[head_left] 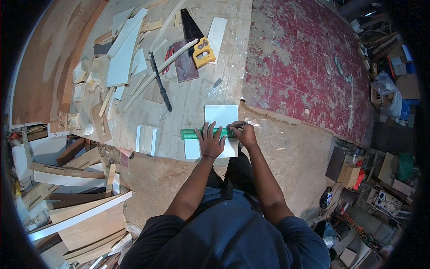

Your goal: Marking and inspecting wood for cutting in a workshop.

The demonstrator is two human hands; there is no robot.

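A green see-through ruler (189, 134) lies across a white board (221, 115) at the near edge of the work table. Spread flat, the fingers of my left hand (210, 142) press the ruler down on the board. My right hand (246, 135) is closed around a dark, pen-like tool (238, 126), its tip close to the ruler's right end. White surface shows on both sides of the ruler, reaching further left on the near side. Whether that is one piece or two I cannot tell.
A handsaw with a yellow handle (204, 52) lies further back, beside a dark brown board (186, 62) and a long black bar (160, 83). Wood offcuts crowd the table's left. Boards are heaped at lower left (89, 219). A worn red surface (304, 67) spreads at the right.
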